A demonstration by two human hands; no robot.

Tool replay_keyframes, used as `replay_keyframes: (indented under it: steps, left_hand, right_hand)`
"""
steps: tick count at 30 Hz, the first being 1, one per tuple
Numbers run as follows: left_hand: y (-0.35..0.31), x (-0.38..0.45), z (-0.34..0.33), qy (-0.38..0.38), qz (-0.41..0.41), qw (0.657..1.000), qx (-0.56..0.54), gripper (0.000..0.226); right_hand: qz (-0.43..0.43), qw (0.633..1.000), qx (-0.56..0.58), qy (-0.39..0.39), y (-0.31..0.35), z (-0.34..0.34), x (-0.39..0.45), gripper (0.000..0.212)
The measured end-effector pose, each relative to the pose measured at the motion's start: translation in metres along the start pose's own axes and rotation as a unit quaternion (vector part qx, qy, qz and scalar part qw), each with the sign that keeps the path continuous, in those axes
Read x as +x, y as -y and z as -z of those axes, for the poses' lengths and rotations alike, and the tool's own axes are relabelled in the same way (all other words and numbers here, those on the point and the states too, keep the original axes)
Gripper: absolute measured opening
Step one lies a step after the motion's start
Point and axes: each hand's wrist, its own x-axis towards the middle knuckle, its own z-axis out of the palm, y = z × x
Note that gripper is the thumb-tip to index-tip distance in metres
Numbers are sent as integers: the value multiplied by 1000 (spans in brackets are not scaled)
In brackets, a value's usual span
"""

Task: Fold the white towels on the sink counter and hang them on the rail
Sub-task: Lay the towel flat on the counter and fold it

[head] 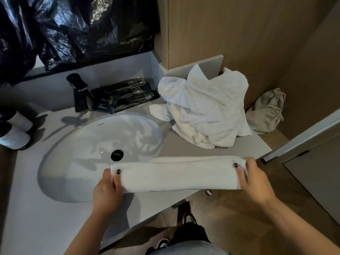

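Both my hands, left point(106, 188) and right point(255, 178), pinch the folded towel's point(176, 173) ends at the bench's point(46, 227) front edge; slack grip could unfold it.

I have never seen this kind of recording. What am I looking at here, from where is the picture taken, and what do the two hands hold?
There is no machine here. A person wears one camera on the head, so the picture looks down at the person's own arms. The left hand and the right hand each pinch one end of a folded white towel, stretched between them over the front edge of the sink counter. Behind it, a crumpled heap of white towels lies on the counter, right of the oval basin. At the back stand a dark tap and dark toiletry packets. A beige cloth bag lies by the wooden wall. I see no towel rail with certainty.
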Motion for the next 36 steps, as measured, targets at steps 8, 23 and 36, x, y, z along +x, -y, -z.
replay_keyframes:
  steps: [8,23,36]
  left_hand:
    - [-8,9,2,55,-28,994,91,19]
    - [-33,40,-4,148,50,958,241,36]
    - [-87,9,-64,247,-286,876,299,62]
  right_hand:
    - [-28,999,-32,6,-11,1,-4,16]
    - [-110,992,-65,-13,15,2,16,23]
    - [233,936,-253,-81,77,-44,13,53]
